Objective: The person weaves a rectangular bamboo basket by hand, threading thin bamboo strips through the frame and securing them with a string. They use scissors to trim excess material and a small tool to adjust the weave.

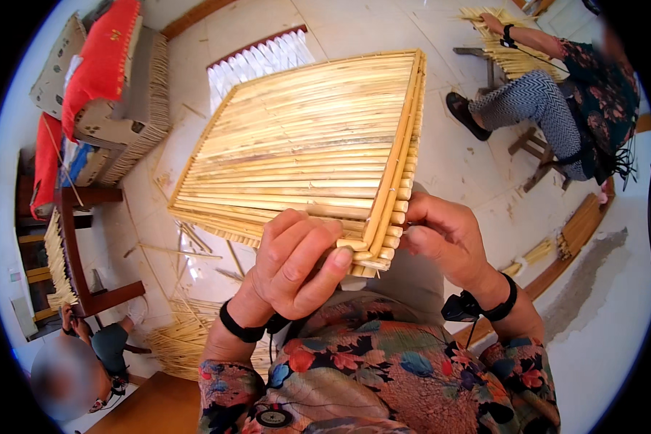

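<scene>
A rectangular panel of yellow reed stalks (289,137) lies tilted in front of me, its near corner close to my body. Split stalks form a border along its edges, and the cut ends of a lower layer stick out on the right side. My left hand (296,264) is closed round the near edge by the corner, the thumb lying on the border. At the right side, just beside the stalk ends, my right hand (448,239) has its thumb and fingers drawn together. Whatever they pinch is too small or hidden to make out.
One person (571,108) sits at the right with a reed piece (513,50); another person (72,369) works at the lower left. Loose stalks (184,336) litter the floor at left. A sofa with red cloth (101,58) stands far left, and a stalk bundle (582,224) lies right.
</scene>
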A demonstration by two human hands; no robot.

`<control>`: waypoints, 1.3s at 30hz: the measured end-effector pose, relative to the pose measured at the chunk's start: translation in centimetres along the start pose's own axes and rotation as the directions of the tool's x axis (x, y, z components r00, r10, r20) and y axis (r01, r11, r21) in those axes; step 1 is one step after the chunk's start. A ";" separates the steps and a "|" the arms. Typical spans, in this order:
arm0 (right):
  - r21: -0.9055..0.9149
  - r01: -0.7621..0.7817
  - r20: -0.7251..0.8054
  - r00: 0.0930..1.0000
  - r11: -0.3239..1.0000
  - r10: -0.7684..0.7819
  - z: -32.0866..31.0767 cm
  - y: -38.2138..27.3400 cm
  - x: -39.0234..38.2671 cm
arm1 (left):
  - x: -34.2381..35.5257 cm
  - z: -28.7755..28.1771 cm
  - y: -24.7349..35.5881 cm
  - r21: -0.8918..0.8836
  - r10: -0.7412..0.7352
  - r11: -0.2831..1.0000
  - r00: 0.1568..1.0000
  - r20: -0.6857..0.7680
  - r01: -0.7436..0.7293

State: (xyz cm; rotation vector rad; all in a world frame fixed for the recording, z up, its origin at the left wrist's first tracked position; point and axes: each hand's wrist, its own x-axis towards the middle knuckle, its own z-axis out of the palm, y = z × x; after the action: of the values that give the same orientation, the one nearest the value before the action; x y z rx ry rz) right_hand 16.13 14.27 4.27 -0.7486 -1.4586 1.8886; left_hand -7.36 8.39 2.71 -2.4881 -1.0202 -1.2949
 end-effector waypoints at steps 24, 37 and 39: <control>-0.296 -0.195 -0.154 0.976 0.935 0.155 -1.0 -0.8 -3.2 | 0.1 2.1 -0.3 -0.032 0.058 0.998 0.998 -0.019 -0.058; -0.683 0.500 -0.069 0.682 0.533 -0.728 0.6 -8.3 3.5 | 8.0 -3.1 -4.3 0.204 -0.141 0.947 0.892 -0.429 0.248; -0.561 0.542 -0.095 0.709 0.626 -0.699 1.7 -9.4 4.0 | 8.4 -4.2 -4.0 0.209 -0.173 0.932 0.870 -0.461 0.296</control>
State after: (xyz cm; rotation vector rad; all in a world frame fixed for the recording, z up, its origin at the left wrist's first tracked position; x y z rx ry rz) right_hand 13.56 18.08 13.55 -0.5932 -1.7226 0.8109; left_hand -9.44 13.83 11.14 -1.7942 -1.3054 -1.5606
